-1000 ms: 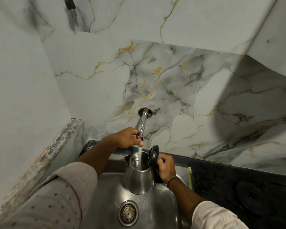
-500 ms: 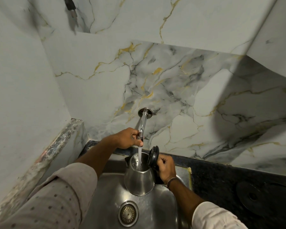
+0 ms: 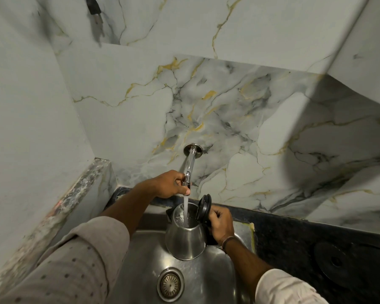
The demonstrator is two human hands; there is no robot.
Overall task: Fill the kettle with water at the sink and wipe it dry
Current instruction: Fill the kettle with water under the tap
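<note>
1. While water runs in a thin straight stream from the tap, the steel kettle stands in the head view under the spout, held inside the sink above the basin floor, near its back edge.
2. Its black lid is tipped up on the hinge at the right of the mouth, clear of the stream, which falls through the open top.
3. The right hand has its grip closed round the kettle's dark handle, fingers curled just beside the raised lid; a thin band sits at the wrist.
4. The left hand has its grip closed on the tap's lower end, thumb just above where the water leaves; what part it pinches is hidden by the fingers.
5. Both forearms come out of pale sleeves, the left one sprinkled with small dark dots.
6. A round slotted drain lies in the basin in front of the kettle, well apart from it.
7. The kettle body is brushed metal, cone-shaped and wider at the base; the sink is dull stainless steel with soft reflections.
8. To the right runs a dark speckled tabletop carrying a flat black disc.
9. Behind rises a glossy marble-pattern wall, white with grey and gold veins; a plain wall closes the left side above a mottled stone ledge.
</note>
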